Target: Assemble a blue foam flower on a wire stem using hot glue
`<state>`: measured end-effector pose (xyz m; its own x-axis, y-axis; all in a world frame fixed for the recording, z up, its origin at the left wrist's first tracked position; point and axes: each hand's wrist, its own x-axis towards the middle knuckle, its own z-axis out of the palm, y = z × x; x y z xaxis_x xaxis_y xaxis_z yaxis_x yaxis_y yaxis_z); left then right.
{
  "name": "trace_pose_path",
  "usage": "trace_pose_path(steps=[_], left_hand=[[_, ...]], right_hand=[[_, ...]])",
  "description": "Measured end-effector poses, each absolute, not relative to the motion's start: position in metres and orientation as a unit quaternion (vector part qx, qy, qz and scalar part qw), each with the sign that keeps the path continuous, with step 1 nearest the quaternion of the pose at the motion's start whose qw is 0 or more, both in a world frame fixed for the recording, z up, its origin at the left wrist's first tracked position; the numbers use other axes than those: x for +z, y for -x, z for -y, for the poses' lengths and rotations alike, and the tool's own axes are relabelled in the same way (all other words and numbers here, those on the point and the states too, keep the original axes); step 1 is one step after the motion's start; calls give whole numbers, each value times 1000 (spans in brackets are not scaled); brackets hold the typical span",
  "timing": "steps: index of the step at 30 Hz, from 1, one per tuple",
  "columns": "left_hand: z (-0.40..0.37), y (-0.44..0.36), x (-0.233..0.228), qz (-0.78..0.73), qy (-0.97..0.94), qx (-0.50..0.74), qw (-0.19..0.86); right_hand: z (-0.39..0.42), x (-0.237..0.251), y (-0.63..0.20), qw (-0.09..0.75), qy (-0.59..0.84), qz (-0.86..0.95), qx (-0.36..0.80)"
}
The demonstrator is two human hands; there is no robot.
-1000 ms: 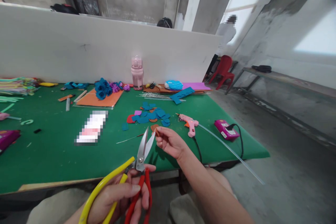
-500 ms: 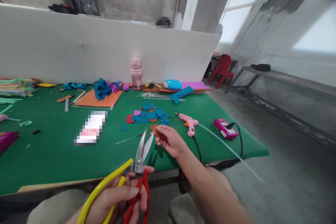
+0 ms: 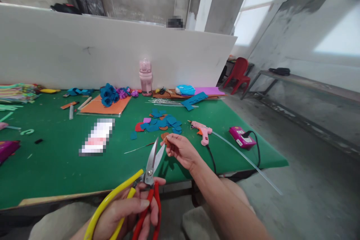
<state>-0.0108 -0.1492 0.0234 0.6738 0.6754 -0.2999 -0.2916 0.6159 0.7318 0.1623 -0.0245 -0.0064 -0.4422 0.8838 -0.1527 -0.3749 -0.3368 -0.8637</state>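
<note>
My left hand [image 3: 119, 210] is wrapped round a pair of scissors [image 3: 150, 168] with red handles, and also round a yellow-handled tool [image 3: 112, 197], whose metal head is partly hidden behind the scissors. The scissor blades stand slightly apart, pointing up and away from me. Close to their tips, my right hand [image 3: 180, 150] pinches a small brown felt piece [image 3: 165, 141] between thumb and fingers. A thin wire [image 3: 137, 149] lies on the table to the left of the blades. Beyond the hands is a loose pile of blue felt pieces [image 3: 170, 120], with some brown, red and pink ones among them.
On the green table [image 3: 112, 172] a pink glue gun [image 3: 203, 130] with a long clear stick lies right of my hands, near a purple box [image 3: 242, 137] with a black cable. Behind are blue felt flowers [image 3: 109, 95], a pink bottle [image 3: 145, 77] and a white partition [image 3: 112, 50].
Almost nothing differs. Both hands, the scissors and the brown felt piece stay in nearly the same place, with only a very slight shift.
</note>
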Motion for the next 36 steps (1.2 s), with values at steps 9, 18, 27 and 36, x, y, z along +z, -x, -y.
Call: trace_pose_path(steps=[9, 18, 27, 36], left_hand=[[150, 11, 22, -295, -330, 287, 849], [156, 7, 18, -313, -307, 339, 832], [153, 5, 16, -327, -294, 341, 831], [150, 6, 19, -312, -321, 308, 839]], right_hand=[[27, -2, -160, 430, 349, 451, 700], [27, -4, -159, 426, 344, 468, 693], [30, 0, -164, 397, 287, 483, 726], [31, 2, -166, 389, 278, 478, 737]])
